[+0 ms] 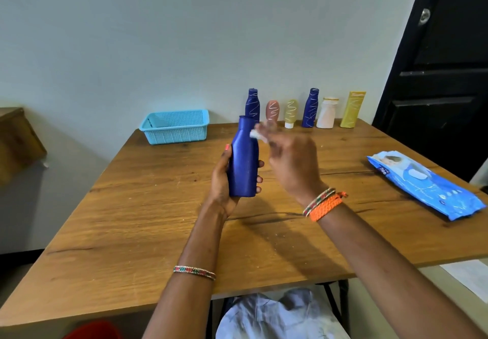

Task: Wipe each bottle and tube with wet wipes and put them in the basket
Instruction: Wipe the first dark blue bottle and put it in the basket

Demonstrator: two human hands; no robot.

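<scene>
A person's left hand (223, 177) is gripping an upright blue bottle (244, 158) above the desk (158, 220), fingers curled round it, while the blurred right hand (291, 163) is pinching a wet wipe (255, 134) against its neck; the basket (174, 126) is sitting well apart.

A plain dark blue plastic bottle (244, 159) contrasts with two blue bottles scribbled white (253, 105), beside a perforated turquoise plastic basket (174, 127) on a brown wood-grain table (148, 206); an orange braided wristband (326, 206) stands out.
</scene>
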